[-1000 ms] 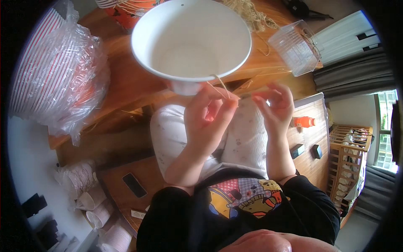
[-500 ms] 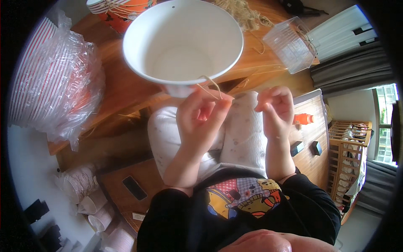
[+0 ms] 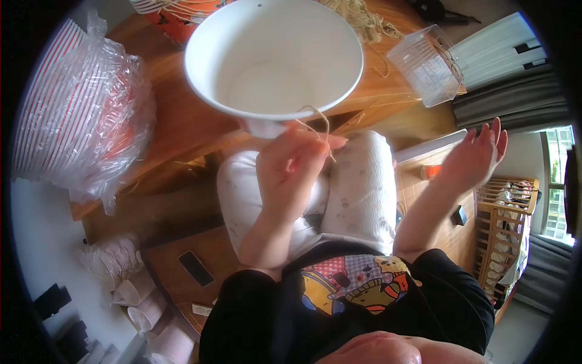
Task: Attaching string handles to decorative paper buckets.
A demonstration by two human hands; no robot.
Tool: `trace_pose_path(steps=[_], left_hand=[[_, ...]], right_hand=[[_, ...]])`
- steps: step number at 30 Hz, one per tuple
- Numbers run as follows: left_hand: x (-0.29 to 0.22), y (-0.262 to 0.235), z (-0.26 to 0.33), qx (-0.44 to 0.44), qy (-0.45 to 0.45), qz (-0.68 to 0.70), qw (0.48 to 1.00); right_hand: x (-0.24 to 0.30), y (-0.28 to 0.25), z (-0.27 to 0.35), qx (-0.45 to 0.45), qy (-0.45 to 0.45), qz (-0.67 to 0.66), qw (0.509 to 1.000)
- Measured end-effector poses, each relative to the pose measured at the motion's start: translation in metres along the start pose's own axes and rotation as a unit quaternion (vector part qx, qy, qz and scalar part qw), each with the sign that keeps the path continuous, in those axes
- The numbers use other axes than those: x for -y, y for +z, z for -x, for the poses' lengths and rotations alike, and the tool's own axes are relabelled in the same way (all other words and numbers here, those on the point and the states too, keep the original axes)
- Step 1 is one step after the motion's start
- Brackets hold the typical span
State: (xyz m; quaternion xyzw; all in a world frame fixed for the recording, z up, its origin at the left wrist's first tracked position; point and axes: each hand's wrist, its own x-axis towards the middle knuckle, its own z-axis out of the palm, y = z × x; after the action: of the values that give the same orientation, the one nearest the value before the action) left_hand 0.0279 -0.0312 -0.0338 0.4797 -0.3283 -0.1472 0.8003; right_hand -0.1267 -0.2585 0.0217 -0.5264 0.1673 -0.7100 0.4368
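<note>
A large white paper bucket (image 3: pixel 273 67) stands at the near edge of the wooden table, its mouth tilted toward me. From its near rim hangs a thin piece of tan twine (image 3: pixel 328 124) bent into a loop. Just below that rim, my left hand (image 3: pixel 291 161) pinches the twine between thumb and fingers, with a short end poking out past them. Off to the right, away from the bucket, my right hand (image 3: pixel 476 159) is raised with its fingers apart and nothing visible in it.
Nested buckets in clear plastic (image 3: pixel 82 115) stand at the left. Behind are an orange patterned bucket (image 3: pixel 185 21) with twine strands, a bundle of loose twine (image 3: pixel 361 21) and a clear plastic box (image 3: pixel 426 67). A phone (image 3: pixel 196 269) lies on a lower surface at left.
My right hand has swung from beside the left hand out to the right, and its curled fingers have spread. My left hand keeps its pinch on the twine. The view has shifted slightly.
</note>
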Motion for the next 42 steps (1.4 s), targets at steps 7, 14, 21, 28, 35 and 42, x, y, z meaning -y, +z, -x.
trace_pose_path(steps=[7, 14, 21, 28, 35, 42], left_hand=[[-0.006, -0.004, 0.003, 0.006, -0.046, 0.048, 0.998], [-0.005, 0.003, 0.004, -0.034, -0.017, 0.006, 0.999], [-0.005, 0.004, 0.005, -0.057, 0.033, -0.115, 0.991], [-0.005, -0.008, 0.005, -0.041, 0.042, -0.072, 0.996], [-0.030, -0.010, 0.008, 0.019, -0.011, -0.122, 0.992], [-0.027, -0.011, 0.006, 0.057, -0.129, -0.027, 0.990]], right_hand=[[-0.027, -0.013, 0.047, 0.698, 0.196, 0.426, 0.541], [-0.021, 0.023, 0.072, 0.420, 0.262, 0.150, 0.856], [0.013, 0.054, 0.116, 0.619, 0.184, 0.018, 0.763], [0.020, 0.047, 0.103, 0.595, 0.225, -0.027, 0.771], [0.025, 0.052, 0.101, 0.570, 0.194, -0.062, 0.796], [0.028, 0.054, 0.107, 0.580, 0.157, -0.028, 0.798]])
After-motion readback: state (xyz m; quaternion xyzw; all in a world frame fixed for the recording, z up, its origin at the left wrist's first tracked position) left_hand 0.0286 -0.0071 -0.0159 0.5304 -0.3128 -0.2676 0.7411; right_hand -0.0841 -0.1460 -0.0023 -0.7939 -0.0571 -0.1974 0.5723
